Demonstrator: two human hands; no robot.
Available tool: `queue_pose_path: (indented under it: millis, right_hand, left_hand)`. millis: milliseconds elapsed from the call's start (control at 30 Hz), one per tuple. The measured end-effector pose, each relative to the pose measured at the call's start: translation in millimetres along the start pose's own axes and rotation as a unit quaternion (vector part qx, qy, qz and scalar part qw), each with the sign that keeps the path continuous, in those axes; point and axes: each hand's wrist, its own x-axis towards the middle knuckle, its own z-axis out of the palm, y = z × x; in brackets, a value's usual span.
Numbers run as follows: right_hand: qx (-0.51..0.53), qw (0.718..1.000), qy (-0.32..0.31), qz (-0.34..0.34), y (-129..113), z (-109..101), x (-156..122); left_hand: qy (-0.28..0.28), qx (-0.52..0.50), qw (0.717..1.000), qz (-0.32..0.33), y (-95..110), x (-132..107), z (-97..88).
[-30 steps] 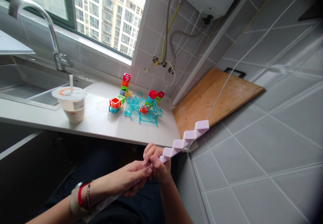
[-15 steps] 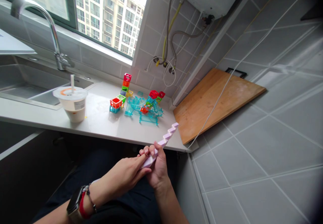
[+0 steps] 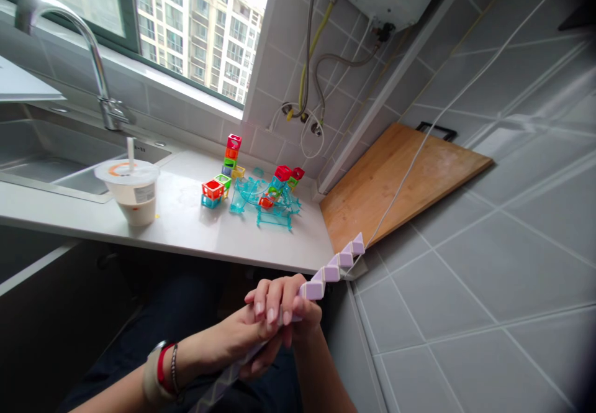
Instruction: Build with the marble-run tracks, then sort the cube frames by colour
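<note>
1 lilac zigzag stick (image 3: 331,274) of smooth wedges (plastic by its look) is clasped in the left hand (image 3: 228,338) and right hand (image 3: 286,295), slanting up before the glossy white counter (image 3: 181,230) near a grained wooden board (image 3: 372,183).

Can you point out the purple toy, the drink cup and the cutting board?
Purple toy (image 3: 331,274): head view, on one of its blocks.
Drink cup (image 3: 128,197): head view, on its side wall.
Cutting board (image 3: 375,180): head view, on its flat wooden face.
</note>
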Motion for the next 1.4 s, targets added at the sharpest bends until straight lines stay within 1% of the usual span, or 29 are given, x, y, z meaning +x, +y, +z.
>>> queue_pose_path:
  millis: [100,200,233,300,367,433,467,533,633,667,700,767,833,900,933,1000,1067,1100,1133,1167,1233,1300,1400]
  right_hand:
    - [-0.014,0.997,0.069,-0.018,-2.6,1.3,-1.4]
    - [-0.040,0.993,0.112,-0.016,-8.6,5.3,-3.2]
    - [-0.063,0.991,0.120,-0.017,-10.7,7.0,-3.8]
    - [-0.146,0.981,0.130,-0.013,-14.1,10.7,-5.2]
    - [-0.244,0.960,0.137,0.014,-15.2,13.6,-6.5]
    - [-0.291,0.943,0.156,0.042,-12.9,14.3,-7.4]
    - [-0.295,0.939,0.173,0.047,-10.7,13.5,-7.6]
    - [-0.286,0.933,0.214,0.035,-5.5,9.3,-7.3]
    - [-0.273,0.928,0.255,-0.017,-1.3,-0.4,-6.0]
    - [-0.272,0.928,0.252,-0.042,-2.0,-3.4,-5.6]
    - [-0.272,0.930,0.237,-0.066,-3.8,-5.9,-5.3]
    - [-0.282,0.938,0.173,-0.098,-9.7,-8.4,-5.4]
    - [-0.293,0.947,0.092,-0.096,-15.7,-7.4,-6.4]
    - [-0.302,0.949,0.036,-0.080,-18.7,-4.4,-8.0]
    - [-0.308,0.948,0.025,-0.078,-18.7,-2.7,-8.8]
    - [-0.322,0.943,0.027,-0.085,-16.5,0.1,-9.9]
    - [-0.338,0.935,0.050,-0.093,-13.0,2.1,-10.2]
    - [-0.343,0.933,0.065,-0.090,-11.3,3.1,-10.1]
    - [-0.342,0.933,0.082,-0.082,-9.7,4.2,-9.9]
    - [-0.333,0.935,0.099,-0.068,-8.0,5.5,-9.6]
    - [-0.296,0.944,0.145,-0.023,-4.2,8.4,-9.2]
    - [-0.231,0.953,0.196,0.027,0.3,10.7,-8.7]
    - [-0.120,0.955,0.258,0.083,6.3,11.7,-7.0]
  left_hand:
    - [0.050,0.057,0.997,-0.007,3.9,2.7,-0.1]
    - [0.067,0.126,0.989,-0.034,11.3,5.9,-0.8]
    - [0.074,0.148,0.985,-0.042,13.0,6.8,-1.2]
    - [0.109,0.184,0.976,-0.045,14.3,8.4,-3.1]
    - [0.154,0.230,0.960,-0.036,13.8,8.8,-6.5]
    - [0.187,0.288,0.939,-0.021,13.7,7.8,-10.5]
    - [0.195,0.314,0.929,-0.018,14.5,6.9,-12.0]
    - [0.192,0.350,0.917,-0.021,18.3,4.1,-13.2]
    - [0.163,0.352,0.921,-0.039,28.3,-1.0,-9.0]
    - [0.157,0.348,0.923,-0.043,31.9,-2.7,-6.6]
    - [0.155,0.342,0.926,-0.044,35.3,-4.3,-4.0]
    - [0.146,0.320,0.935,-0.049,40.5,-7.1,1.0]
    - [0.117,0.273,0.953,-0.063,43.2,-9.1,4.9]
    - [0.072,0.224,0.968,-0.089,42.9,-10.0,7.3]
    - [0.055,0.207,0.972,-0.100,41.7,-9.9,7.8]
    - [0.044,0.195,0.974,-0.109,37.8,-8.7,7.0]
    - [0.063,0.217,0.969,-0.101,33.0,-6.7,3.6]
    - [0.081,0.250,0.961,-0.087,30.7,-5.5,0.9]
    - [0.102,0.297,0.947,-0.065,28.6,-4.5,-2.3]
    - [0.123,0.354,0.927,-0.034,26.8,-3.7,-5.9]
    - [0.153,0.468,0.869,0.039,24.0,-2.7,-13.4]
    - [0.161,0.552,0.813,0.092,21.2,-2.6,-20.3]
    - [0.163,0.633,0.749,0.112,15.2,-2.7,-29.1]
